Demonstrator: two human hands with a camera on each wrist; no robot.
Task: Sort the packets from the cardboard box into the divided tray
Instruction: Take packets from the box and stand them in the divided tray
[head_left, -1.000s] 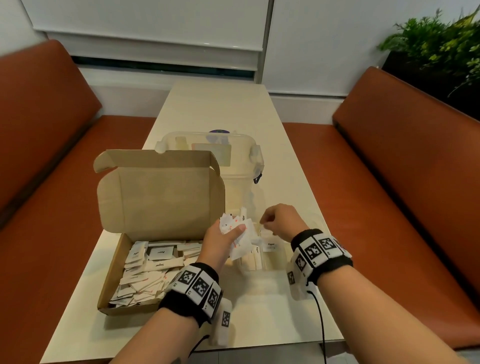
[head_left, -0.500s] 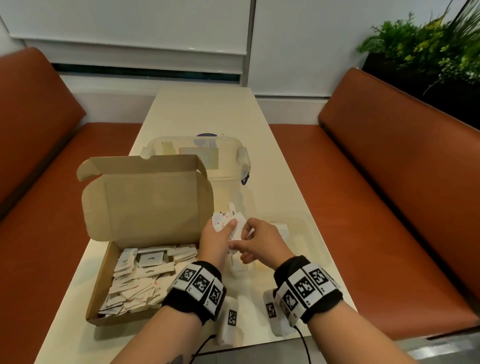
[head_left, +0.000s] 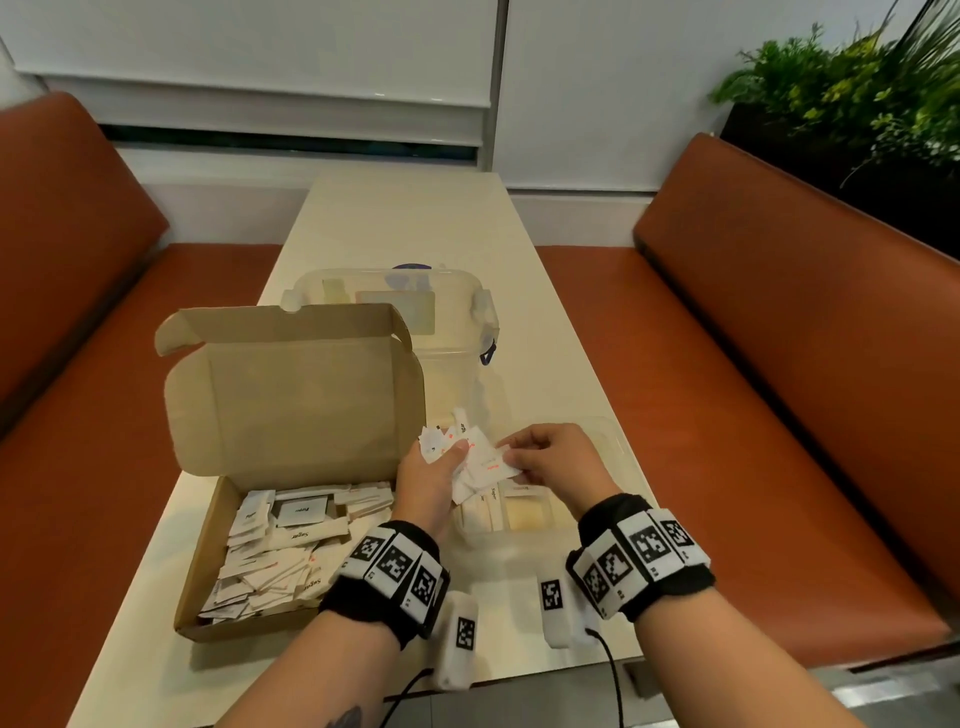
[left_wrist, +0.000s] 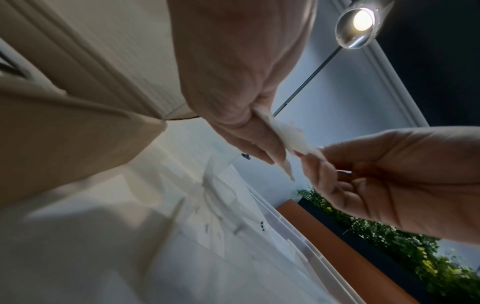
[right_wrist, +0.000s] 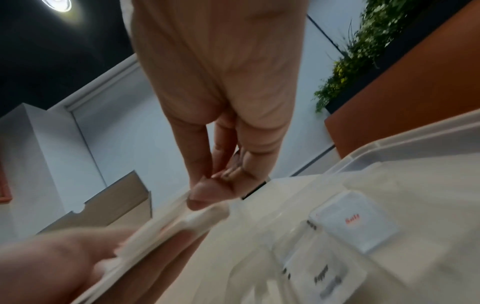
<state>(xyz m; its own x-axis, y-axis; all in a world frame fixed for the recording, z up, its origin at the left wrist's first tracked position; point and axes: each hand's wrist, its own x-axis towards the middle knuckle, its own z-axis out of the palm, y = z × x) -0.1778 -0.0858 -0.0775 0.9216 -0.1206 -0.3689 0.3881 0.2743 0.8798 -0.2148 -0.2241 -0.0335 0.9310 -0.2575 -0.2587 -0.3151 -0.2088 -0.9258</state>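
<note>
A: Cardboard box (head_left: 291, 415) on the pale bench (head_left: 395, 218), is it open?

B: Yes. Its brown, matte lid stands upright, and flat white paper packets (head_left: 280, 545) lie heaped inside, some printed "Sugar".

A: Where are the hands?

B: Just right of the box, over the divided tray (head_left: 618, 447), which is clear plastic with rounded corners. The left hand (head_left: 426, 478) has its fingers clenched round a crumpled fan of packets, a bunch (head_left: 452, 441) with red and black print. The right hand (head_left: 556, 462) pinches the edge of one packet (head_left: 493, 465) from that bunch between thumb and forefinger; the right wrist view shows the thumb pressed onto the thin white edge.

A: Anything in the tray?

B: Long white packets lie in a compartment beside the left hand. The right wrist view shows square ones reading "Salt" (right_wrist: 355, 224) and "Pepper", though I cannot tell which compartments.

A: Behind it?

B: A clear lidded tub (head_left: 441, 312), with smooth rust-coloured seats on both sides.
</note>
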